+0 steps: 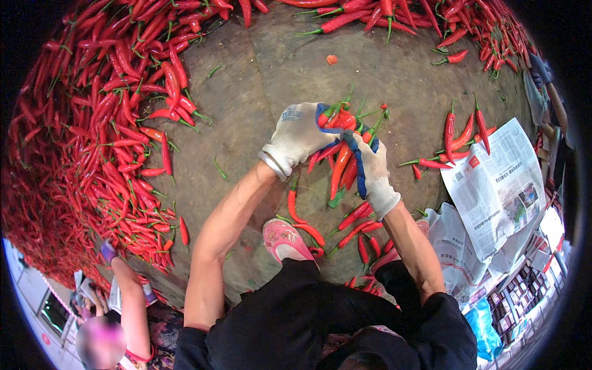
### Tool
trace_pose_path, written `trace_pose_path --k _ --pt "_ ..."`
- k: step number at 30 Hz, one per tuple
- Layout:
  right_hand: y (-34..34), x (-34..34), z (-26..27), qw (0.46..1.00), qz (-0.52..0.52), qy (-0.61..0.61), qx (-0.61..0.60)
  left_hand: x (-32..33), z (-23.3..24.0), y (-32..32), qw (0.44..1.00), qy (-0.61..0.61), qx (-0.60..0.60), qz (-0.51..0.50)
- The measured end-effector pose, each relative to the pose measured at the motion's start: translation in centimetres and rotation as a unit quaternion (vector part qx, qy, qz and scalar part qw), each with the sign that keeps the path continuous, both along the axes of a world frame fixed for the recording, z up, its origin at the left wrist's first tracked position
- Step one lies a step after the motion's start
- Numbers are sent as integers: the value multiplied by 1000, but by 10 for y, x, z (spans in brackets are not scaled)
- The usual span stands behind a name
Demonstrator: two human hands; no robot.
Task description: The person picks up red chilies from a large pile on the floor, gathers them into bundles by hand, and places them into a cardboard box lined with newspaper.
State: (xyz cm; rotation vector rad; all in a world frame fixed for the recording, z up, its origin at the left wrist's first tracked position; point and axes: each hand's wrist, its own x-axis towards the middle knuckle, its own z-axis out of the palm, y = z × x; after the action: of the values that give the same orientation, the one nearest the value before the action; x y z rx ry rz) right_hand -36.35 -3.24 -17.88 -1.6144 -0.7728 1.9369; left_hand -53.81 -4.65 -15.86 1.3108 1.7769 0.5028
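Both my hands wear white knit gloves with blue-coated palms and meet in front of me, over the concrete floor. My left hand (305, 134) is closed round a bunch of red chili peppers (340, 121) with green stems. Close against it, my right hand (370, 164) grips more red chilies (341, 169), which hang down between the two gloves. Their fingertips are partly hidden by the peppers. Below the hands, loose red chilies (354, 216) lie on the floor around my pink shoes (287, 240).
A large heap of red chilies (115, 125) spreads along the left, with more at the top (393, 11). Newspaper sheets (499, 189) lie at the right, near a few chilies (458, 134) and a blue plastic bag (483, 328). Another person (132, 300) is at the lower left; a gloved hand (541, 69) shows at the upper right.
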Motion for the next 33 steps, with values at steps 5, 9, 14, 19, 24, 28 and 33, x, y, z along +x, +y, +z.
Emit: trace_pose_path --k 5,9,14,19,24,28,33 --pt "-3 24 -10 997 65 35 -17 10 -8 -26 932 -329 -56 141" --pt "-9 12 20 996 61 69 -18 16 -16 -54 825 -515 -110 204" --pt "22 17 59 990 118 73 -34 33 16 -54 772 -578 -138 227" --pt "50 49 123 961 246 -113 -62 59 69 -34 803 -558 -152 142" --pt "47 75 136 992 116 26 51 76 136 4 827 -494 -193 188" --pt "70 130 176 983 -28 162 80 134 210 70 920 -371 -110 61" --pt "68 254 213 946 -178 17 270 265 260 141 951 -256 -17 -171"
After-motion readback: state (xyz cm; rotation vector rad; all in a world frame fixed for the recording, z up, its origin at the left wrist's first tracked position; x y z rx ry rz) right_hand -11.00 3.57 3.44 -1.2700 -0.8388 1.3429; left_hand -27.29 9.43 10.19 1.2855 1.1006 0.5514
